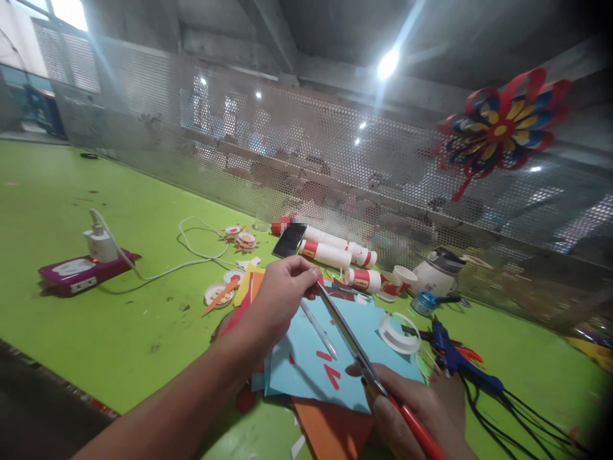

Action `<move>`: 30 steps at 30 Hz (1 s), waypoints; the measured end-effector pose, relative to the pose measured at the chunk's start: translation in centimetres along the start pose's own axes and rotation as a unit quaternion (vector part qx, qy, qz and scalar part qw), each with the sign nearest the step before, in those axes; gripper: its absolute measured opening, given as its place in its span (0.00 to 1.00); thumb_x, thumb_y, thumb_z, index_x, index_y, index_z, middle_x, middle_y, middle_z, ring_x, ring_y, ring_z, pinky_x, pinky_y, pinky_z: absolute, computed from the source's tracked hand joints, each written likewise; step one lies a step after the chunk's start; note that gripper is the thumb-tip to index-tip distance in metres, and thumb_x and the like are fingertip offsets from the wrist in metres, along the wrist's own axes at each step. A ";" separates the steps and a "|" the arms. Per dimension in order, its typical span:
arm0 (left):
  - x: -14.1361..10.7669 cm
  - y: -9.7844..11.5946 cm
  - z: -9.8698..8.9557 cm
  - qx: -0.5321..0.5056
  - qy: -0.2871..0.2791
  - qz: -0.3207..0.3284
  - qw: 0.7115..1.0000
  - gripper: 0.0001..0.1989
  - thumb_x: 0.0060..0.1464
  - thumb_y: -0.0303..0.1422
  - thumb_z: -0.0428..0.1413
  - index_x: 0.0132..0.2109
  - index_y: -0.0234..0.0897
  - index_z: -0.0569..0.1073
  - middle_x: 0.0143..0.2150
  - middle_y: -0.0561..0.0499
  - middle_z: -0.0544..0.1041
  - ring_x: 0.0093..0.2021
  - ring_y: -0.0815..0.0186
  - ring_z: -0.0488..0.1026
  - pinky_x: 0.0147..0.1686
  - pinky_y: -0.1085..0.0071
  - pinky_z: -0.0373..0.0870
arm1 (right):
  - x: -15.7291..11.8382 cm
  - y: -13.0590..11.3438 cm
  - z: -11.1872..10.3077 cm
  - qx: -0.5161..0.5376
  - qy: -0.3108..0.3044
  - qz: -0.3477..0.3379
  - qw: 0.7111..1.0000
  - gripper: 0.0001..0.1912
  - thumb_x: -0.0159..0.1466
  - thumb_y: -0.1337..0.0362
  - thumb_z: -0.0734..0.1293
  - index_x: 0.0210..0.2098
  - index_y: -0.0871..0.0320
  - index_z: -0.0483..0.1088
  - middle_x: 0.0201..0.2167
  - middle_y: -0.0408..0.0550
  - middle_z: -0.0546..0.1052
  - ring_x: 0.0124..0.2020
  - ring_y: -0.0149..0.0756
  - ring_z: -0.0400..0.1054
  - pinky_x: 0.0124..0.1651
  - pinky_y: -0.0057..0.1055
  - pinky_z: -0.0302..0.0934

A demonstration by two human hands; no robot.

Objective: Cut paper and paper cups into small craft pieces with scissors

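My right hand [412, 402] is wrapped around the red handle of a pair of scissors [345, 329], whose long metal blades point up and left. The blade tips reach the fingertips of my left hand [285, 294]. Those fingers are pinched on a small piece of red paper [320, 277], mostly hidden by them. Below both hands lies a stack of light blue paper [306, 383], with red paper scraps [331, 375] and a pale pen-like stick [320, 329] on top. Orange paper [330, 425] sticks out underneath the stack.
A blue glue gun [460, 361] with black cords lies at right, near a white ring [398, 335]. Behind stand paper cups [364, 280], a phone [289, 239] and a kettle [438, 271]. At left, a charger [99, 245] sits on a purple power strip [81, 271].
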State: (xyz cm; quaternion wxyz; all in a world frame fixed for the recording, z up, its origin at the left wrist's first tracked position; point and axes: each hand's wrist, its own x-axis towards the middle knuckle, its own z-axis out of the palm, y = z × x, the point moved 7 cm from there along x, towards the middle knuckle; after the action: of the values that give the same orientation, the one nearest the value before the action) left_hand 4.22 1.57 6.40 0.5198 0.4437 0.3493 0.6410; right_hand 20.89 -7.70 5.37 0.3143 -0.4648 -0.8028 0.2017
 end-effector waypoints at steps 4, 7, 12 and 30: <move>0.0 -0.1 0.0 0.007 -0.001 0.001 1.000 0.08 0.46 0.28 0.58 0.22 0.33 0.69 0.20 0.53 0.68 0.22 0.72 0.64 0.25 0.74 0.60 | 0.0 0.6 0.3 0.007 -0.030 0.002 1.000 0.26 0.65 0.44 0.54 0.39 0.55 0.74 0.21 0.39 0.67 0.19 0.27 0.53 0.26 0.22 0.56; 0.0 -0.1 -0.1 0.007 0.001 0.003 1.000 0.08 0.46 0.28 0.58 0.22 0.33 0.69 0.20 0.53 0.68 0.22 0.72 0.63 0.25 0.74 0.60 | -0.1 1.0 0.3 0.008 -0.035 0.012 0.999 0.25 0.65 0.44 0.55 0.39 0.56 0.74 0.24 0.41 0.70 0.22 0.29 0.57 0.28 0.23 0.57; 0.0 -0.1 0.0 0.000 0.004 0.000 1.000 0.08 0.45 0.29 0.58 0.22 0.33 0.69 0.20 0.54 0.68 0.22 0.72 0.64 0.25 0.74 0.61 | -0.2 1.2 0.3 -0.005 -0.039 0.021 0.999 0.24 0.65 0.46 0.55 0.39 0.56 0.73 0.21 0.41 0.66 0.21 0.30 0.55 0.27 0.24 0.55; -0.1 -0.2 0.0 0.002 0.009 -0.005 1.000 0.07 0.45 0.28 0.58 0.23 0.32 0.69 0.20 0.53 0.69 0.22 0.73 0.64 0.26 0.74 0.60 | -0.4 1.8 0.7 -0.016 -0.043 0.046 0.998 0.28 0.64 0.43 0.53 0.42 0.55 0.73 0.23 0.41 0.68 0.24 0.31 0.59 0.27 0.24 0.54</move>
State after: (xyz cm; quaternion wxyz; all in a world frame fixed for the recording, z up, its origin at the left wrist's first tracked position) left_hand 4.27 1.46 6.22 0.5186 0.4379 0.3574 0.6415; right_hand 21.69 -7.18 3.59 0.2624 -0.4968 -0.7966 0.2232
